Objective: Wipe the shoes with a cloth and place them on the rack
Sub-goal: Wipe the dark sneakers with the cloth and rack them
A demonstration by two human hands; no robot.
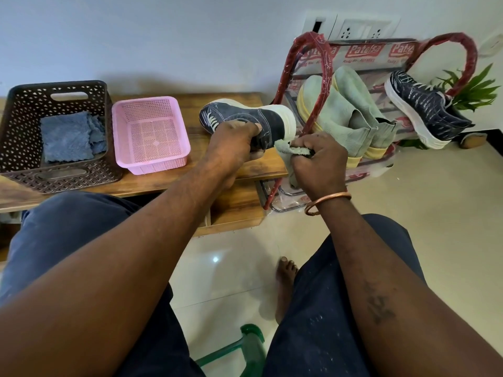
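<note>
Two legs in dark blue trousers fill the bottom of our view, with one bare foot (284, 284) on the pale tiled floor between them and one green plastic stool leg (253, 346) below it. Above them we hold one dark blue shoe (269, 118) on its side over the low wooden table (152, 183), toe to the left and white sole facing away. Our left hand (234, 142) grips it at the opening, fingers curled over the collar and thumb underneath. Our right hand (318, 161), with one copper bangle (326, 202) at the wrist, is bunched round one pale cloth (288, 149), which touches the heel end of the shoe. Further back on the table stand two baskets side by side: one pink basket (152, 164) and, to its left, one brown basket (16, 118) holding folded blue cloths (68, 137), whose number we cannot tell. To the right, on the floor against the wall, stands one red-framed rack (325, 63) in printed plastic wrap. It carries three shoes: two pale green shoes (326, 112) side by side, heels down, and one dark blue shoe on the rack (424, 110) to their right. Behind that we see one green plant (476, 91) and one white socket panel (359, 28) on the wall.
</note>
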